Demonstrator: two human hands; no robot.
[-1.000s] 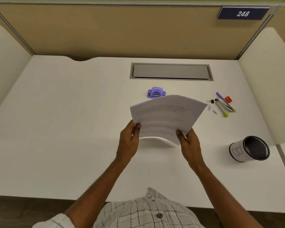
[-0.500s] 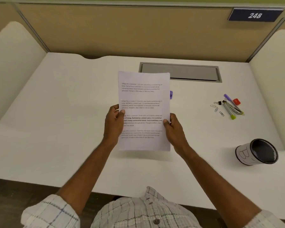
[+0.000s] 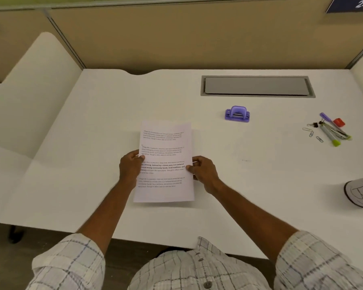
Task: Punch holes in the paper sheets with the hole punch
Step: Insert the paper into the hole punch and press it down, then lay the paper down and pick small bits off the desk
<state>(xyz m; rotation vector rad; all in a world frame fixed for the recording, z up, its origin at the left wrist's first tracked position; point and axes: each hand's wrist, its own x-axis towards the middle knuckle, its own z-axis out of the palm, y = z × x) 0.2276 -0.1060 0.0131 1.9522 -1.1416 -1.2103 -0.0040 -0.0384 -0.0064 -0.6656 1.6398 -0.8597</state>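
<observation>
While both hands pinch the paper sheets (image 3: 165, 162) at mid-height, nothing is punched yet; judging by layout, task is at the very start. Left hand (image 3: 130, 169) is clamped on the left long edge, thumb on top of the print. Right hand (image 3: 203, 173) is clamped on the right long edge, thumb likewise on top. Sheets sit portrait, long axis running away from the person, over the white desk (image 3: 92, 122); can't tell if the bottom edge touches the desk or hovers just above.

Key relation: hole punch (image 3: 237, 114) stands beyond and to the right of the stack, apart from it, near the top right corner of the sheets. Its long axis runs left-right, slot side seems to face the person. Right hand is the nearer one. So prob. next: free the right hand for the punch, or carry the stack fwd-right and feed an edge into the slot. Risk: sheets fan out if grip loosens, so holes misalign.

Pens, clips (image 3: 331, 131) and cup (image 3: 359, 192) lie far right, not involved.
</observation>
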